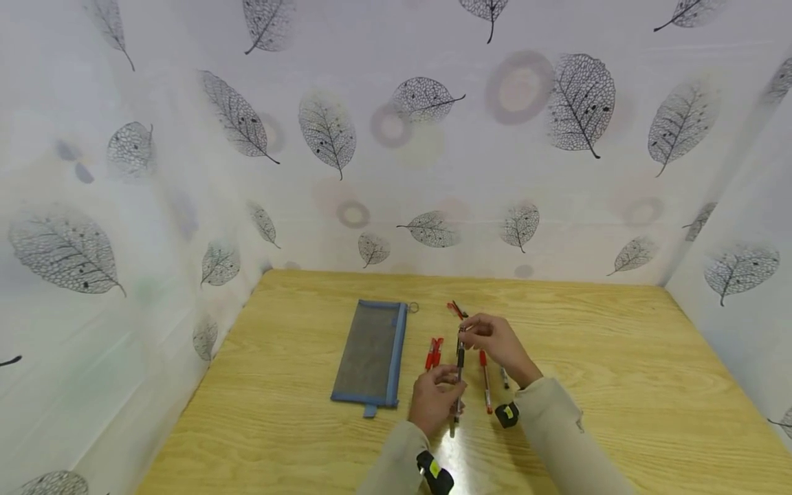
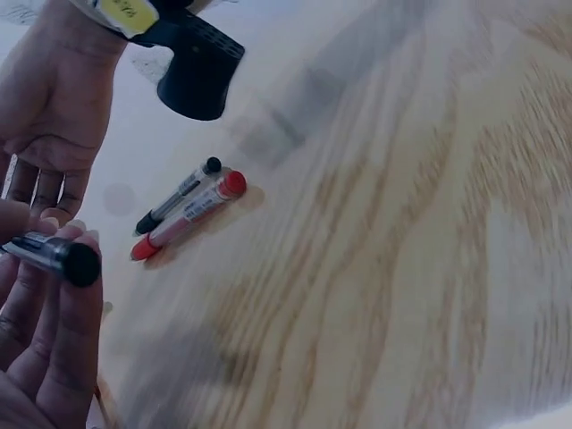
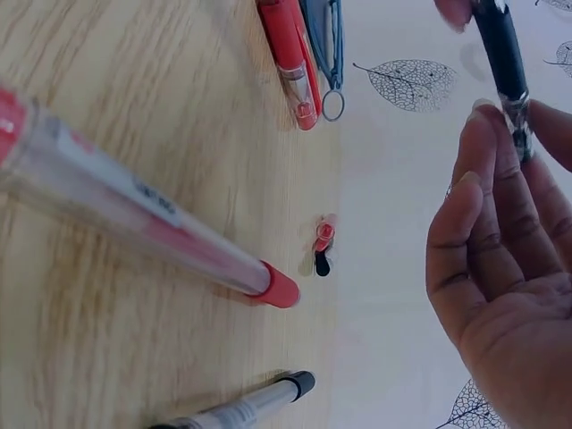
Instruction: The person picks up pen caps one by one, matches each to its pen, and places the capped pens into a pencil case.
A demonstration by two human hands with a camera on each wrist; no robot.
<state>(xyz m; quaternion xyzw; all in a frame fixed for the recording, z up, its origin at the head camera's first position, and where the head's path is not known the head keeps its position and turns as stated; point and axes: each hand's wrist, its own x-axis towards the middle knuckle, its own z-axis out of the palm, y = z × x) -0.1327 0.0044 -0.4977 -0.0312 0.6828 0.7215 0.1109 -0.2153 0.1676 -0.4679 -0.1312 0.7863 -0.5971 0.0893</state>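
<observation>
A black gel pen [image 1: 460, 359] stands roughly lengthwise between both hands, above the table. My left hand [image 1: 435, 400] pinches its lower barrel; in the left wrist view the pen's black end cap [image 2: 82, 265] pokes out past the fingers. My right hand [image 1: 498, 344] grips the clear tip end above the black grip, as the right wrist view shows with the fingers [image 3: 496, 206] around it. Whether a cap sits over the tip is hard to tell. Beside the hands lie a red pen [image 1: 485, 385] and another black pen [image 1: 504, 378].
Left of the hands lies a grey mesh zip pouch [image 1: 368, 350] with blue edging and a metal ring [image 1: 414, 307]. Two red pens [image 1: 434, 352] lie between pouch and hands. Small red and black pieces [image 3: 323, 246] lie farther back. A leaf-patterned sheet [image 1: 433, 158] rises behind the wooden table [image 1: 278, 440].
</observation>
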